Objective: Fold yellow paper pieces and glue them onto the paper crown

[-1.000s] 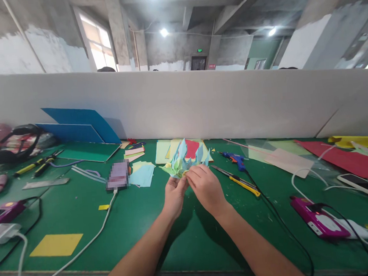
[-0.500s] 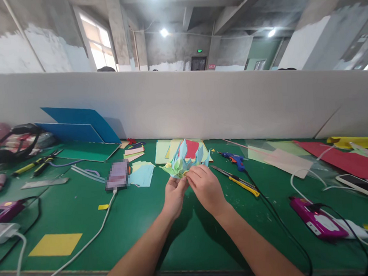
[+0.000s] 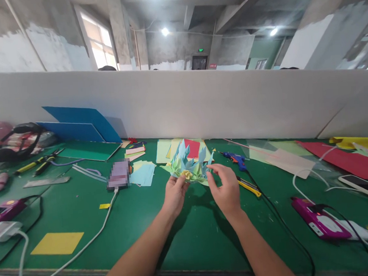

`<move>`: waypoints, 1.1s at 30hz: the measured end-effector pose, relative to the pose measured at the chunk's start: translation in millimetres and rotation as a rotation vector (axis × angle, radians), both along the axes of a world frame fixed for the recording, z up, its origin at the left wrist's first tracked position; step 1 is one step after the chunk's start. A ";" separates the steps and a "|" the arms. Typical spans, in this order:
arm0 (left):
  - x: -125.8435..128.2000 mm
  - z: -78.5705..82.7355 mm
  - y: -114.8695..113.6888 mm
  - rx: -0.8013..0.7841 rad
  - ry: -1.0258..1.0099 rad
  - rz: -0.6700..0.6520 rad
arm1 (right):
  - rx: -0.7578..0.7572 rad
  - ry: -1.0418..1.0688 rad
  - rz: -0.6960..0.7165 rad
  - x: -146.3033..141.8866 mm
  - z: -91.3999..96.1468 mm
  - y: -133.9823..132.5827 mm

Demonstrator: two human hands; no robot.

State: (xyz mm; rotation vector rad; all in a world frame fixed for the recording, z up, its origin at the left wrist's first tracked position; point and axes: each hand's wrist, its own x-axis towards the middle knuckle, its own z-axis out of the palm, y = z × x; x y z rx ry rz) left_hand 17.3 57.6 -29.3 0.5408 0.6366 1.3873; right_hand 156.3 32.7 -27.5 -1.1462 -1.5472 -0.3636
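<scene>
A folded paper flower (image 3: 188, 165) with pale blue, green and yellow petals is held above the green table (image 3: 191, 235), in the middle of the view. My left hand (image 3: 175, 194) grips its base from the lower left, fingers closed on it. My right hand (image 3: 226, 187) is at its right side, thumb and forefinger pinching a blue petal tip there. A stack of coloured paper sheets (image 3: 185, 148) lies flat just behind the flower.
A blue glue gun (image 3: 235, 158) and a yellow utility knife (image 3: 249, 185) lie right of my hands. A phone (image 3: 118, 175) with a white cable sits to the left. Pink devices (image 3: 318, 223) (image 3: 5, 209), a yellow square (image 3: 57, 243), blue boards (image 3: 77, 123) and a white partition wall (image 3: 200, 102) surround the work area.
My right hand has moved from the flower's near centre out to its right side and now pinches a petal. The flower has turned slightly, showing its yellow middle.
</scene>
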 end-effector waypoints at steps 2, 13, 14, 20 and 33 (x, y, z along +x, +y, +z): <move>0.1 0.1 0.4 -0.015 -0.005 0.005 | -0.060 0.087 -0.018 9.5 -5.6 2.7; -2.7 4.3 1.7 -0.069 -0.011 -0.002 | -0.349 0.393 0.095 37.4 -4.9 21.9; -2.6 5.0 1.3 -0.070 -0.013 -0.004 | -0.378 0.402 0.111 40.3 -3.2 24.6; -2.1 6.4 -1.1 -0.072 -0.029 -0.025 | -0.562 0.437 0.204 54.4 5.6 43.8; -4.5 -3.6 3.4 -0.023 -0.044 -0.097 | -0.665 0.402 0.408 59.2 44.1 59.3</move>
